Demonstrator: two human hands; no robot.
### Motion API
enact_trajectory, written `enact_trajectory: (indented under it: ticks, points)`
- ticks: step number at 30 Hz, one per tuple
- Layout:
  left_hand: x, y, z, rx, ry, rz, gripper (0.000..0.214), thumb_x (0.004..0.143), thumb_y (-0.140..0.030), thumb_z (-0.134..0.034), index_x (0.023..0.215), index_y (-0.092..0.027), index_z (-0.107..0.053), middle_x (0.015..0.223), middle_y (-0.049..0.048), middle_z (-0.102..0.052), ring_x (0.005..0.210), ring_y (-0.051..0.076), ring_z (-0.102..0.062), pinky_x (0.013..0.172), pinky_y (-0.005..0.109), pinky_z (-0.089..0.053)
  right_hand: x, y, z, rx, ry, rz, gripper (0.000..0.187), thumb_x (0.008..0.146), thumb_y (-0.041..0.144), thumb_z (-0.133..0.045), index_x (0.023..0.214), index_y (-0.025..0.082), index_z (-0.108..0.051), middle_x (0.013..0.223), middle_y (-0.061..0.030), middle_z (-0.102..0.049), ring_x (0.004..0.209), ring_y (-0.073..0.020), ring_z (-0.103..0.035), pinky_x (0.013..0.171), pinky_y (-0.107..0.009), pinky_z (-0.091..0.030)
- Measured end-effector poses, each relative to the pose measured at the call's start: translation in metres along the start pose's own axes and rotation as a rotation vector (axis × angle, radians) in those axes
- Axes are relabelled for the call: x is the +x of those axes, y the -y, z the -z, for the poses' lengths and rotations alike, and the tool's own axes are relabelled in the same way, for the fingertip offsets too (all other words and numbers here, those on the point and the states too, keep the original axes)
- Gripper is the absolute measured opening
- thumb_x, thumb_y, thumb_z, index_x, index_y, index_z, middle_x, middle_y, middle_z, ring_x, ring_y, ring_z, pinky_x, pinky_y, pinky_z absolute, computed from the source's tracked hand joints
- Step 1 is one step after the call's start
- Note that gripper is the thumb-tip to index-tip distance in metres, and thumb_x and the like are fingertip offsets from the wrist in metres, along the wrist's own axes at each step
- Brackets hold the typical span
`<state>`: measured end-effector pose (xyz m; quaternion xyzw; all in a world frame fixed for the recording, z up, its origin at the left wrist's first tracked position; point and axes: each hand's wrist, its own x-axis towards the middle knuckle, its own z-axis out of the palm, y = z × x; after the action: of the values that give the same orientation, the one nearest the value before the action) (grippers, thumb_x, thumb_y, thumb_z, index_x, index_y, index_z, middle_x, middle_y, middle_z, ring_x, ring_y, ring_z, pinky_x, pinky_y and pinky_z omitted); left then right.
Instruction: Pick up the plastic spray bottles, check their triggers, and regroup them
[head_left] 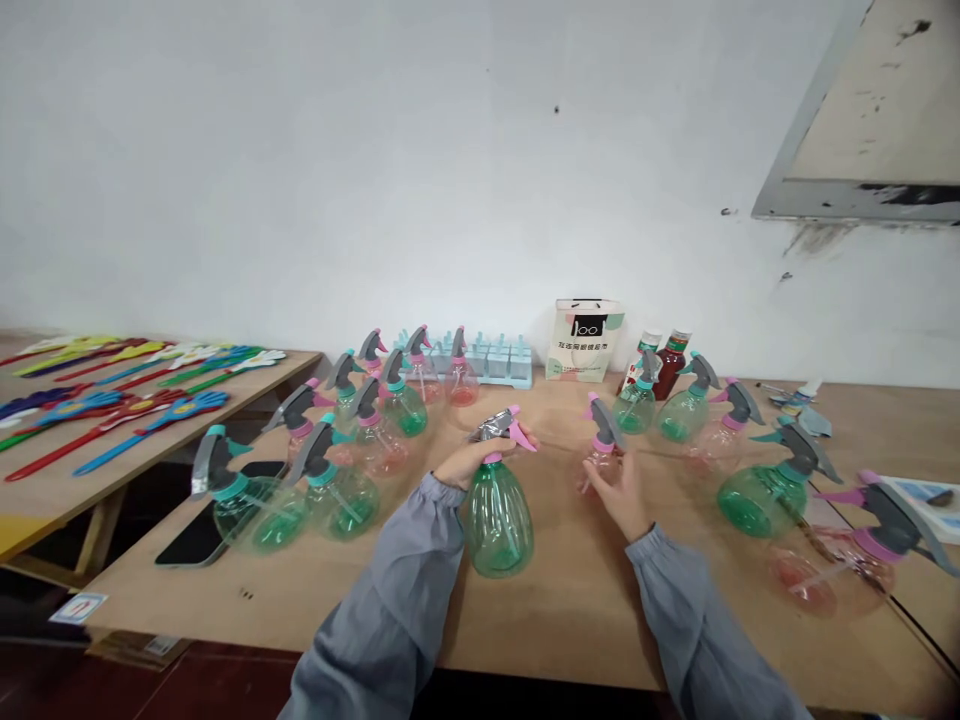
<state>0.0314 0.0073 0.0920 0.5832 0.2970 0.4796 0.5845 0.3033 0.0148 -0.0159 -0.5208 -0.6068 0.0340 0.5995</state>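
- Green, see-through plastic makes up the body of the spray bottle (500, 520) in the left hand (469, 462), which is clamped round its neck and grey spray head; the pink trigger points to that hand's right. Whether the base touches the table (555, 630) I cannot tell.
- To the right of this bottle, the right hand (621, 495) has thumb and fingers about the body of a pink spray bottle (604, 445); how tightly they close on it I cannot tell.
- Judging by this, the step in hand is handling one bottle per hand, with either a pick-up or a setting-down under way on the right.
- The next move probably calls for a sure hold on the pink bottle, kept upright, and a steady neck grip on the green one so that the two don't knock.
- Left of the left hand stands a group of green and pink bottles (352, 505), with a black phone (191, 540) lying beside them.
- Right of the right hand stand more such bottles (761, 495).
- Beyond both hands, near the wall, are pale blue containers (510, 362), a paper bag (581, 350) and dark red sauce bottles (670, 368).
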Motion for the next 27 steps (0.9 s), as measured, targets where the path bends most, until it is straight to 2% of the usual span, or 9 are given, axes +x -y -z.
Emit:
enact_trajectory:
  ticks: [3, 8, 13, 19, 23, 27]
  points:
    - [-0.001, -0.003, -0.001, 0.000, 0.046, -0.008, 0.031, 0.063, -0.031, -0.070, 0.090, -0.018, -0.075, 0.084, 0.0103, -0.075, 0.086, 0.026, -0.072, 0.082, 0.041, -0.059, -0.009, 0.015, -0.006, -0.012, 0.037, 0.046, 0.042, 0.081, 0.055, -0.068, 0.102, 0.021, -0.056, 0.095, -0.0057, -0.060, 0.092, -0.0254, -0.060, 0.084, -0.045, -0.051]
    - [0.001, 0.004, -0.005, 0.051, 0.052, 0.060, 0.027, 0.059, -0.027, -0.058, 0.082, -0.020, -0.071, 0.068, 0.0048, -0.068, 0.076, 0.023, -0.068, 0.085, 0.045, -0.057, -0.006, 0.015, -0.004, 0.013, 0.026, 0.041, 0.042, 0.080, 0.056, -0.068, 0.101, 0.021, -0.056, 0.093, -0.0053, -0.061, 0.089, -0.0245, -0.061, 0.081, -0.043, -0.051]
    - [0.001, 0.005, -0.009, -0.007, 0.074, 0.038, 0.027, 0.056, -0.025, -0.056, 0.078, -0.021, -0.070, 0.075, 0.0070, -0.071, 0.084, 0.025, -0.070, 0.083, 0.042, -0.056, -0.006, 0.015, -0.003, 0.021, 0.042, 0.038, 0.043, 0.080, 0.057, -0.068, 0.100, 0.021, -0.056, 0.094, -0.0061, -0.061, 0.091, -0.0254, -0.061, 0.083, -0.044, -0.050]
    - [0.003, 0.001, -0.010, 0.011, -0.001, 0.053, 0.016, 0.056, -0.023, -0.055, 0.067, -0.020, -0.067, 0.068, 0.0054, -0.069, 0.070, 0.020, -0.067, 0.076, 0.037, -0.056, -0.006, 0.017, -0.003, 0.029, 0.045, 0.040, 0.040, 0.081, 0.051, -0.068, 0.104, 0.021, -0.056, 0.095, -0.0060, -0.062, 0.091, -0.0252, -0.061, 0.082, -0.045, -0.051]
    - [0.005, 0.003, -0.010, -0.022, 0.048, 0.044, 0.024, 0.054, -0.023, -0.057, 0.073, -0.020, -0.071, 0.074, 0.0075, -0.072, 0.076, 0.023, -0.069, 0.075, 0.037, -0.057, -0.006, 0.017, -0.003, 0.023, 0.038, 0.053, 0.038, 0.081, 0.049, -0.068, 0.105, 0.021, -0.056, 0.097, -0.0062, -0.062, 0.093, -0.0257, -0.061, 0.084, -0.046, -0.051]
    - [0.005, 0.004, -0.011, -0.084, -0.003, 0.075, 0.042, 0.052, -0.019, -0.055, 0.089, -0.018, -0.074, 0.065, 0.0028, -0.069, 0.063, 0.018, -0.064, 0.068, 0.032, -0.054, -0.006, 0.017, -0.002, 0.012, 0.032, 0.071, 0.036, 0.081, 0.048, -0.068, 0.104, 0.022, -0.056, 0.096, -0.0056, -0.061, 0.092, -0.0251, -0.061, 0.083, -0.045, -0.051]
